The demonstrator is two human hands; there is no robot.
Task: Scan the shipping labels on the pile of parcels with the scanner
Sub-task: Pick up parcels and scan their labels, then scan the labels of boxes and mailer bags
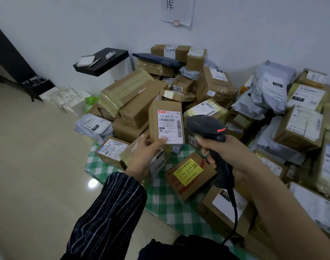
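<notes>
My left hand [143, 154] grips a small brown cardboard parcel [160, 107] by its lower end and holds it upright above the pile. Its white shipping label [169, 126] with barcodes faces me. My right hand [226, 152] grips the handle of a black corded scanner [205, 126], whose head sits just right of the label with an orange strip lit on it. The pile of parcels [213, 85], brown boxes and grey mailer bags, covers a green checked cloth [166, 201] on the floor.
A box with a yellow label [187, 171] lies just below my hands. A black wall shelf [102, 61] holds a pad, a pen and a small white device. White foam pieces [66, 98] sit on the tiled floor [38, 166] at the left. The scanner cable [234, 218] hangs toward my lap.
</notes>
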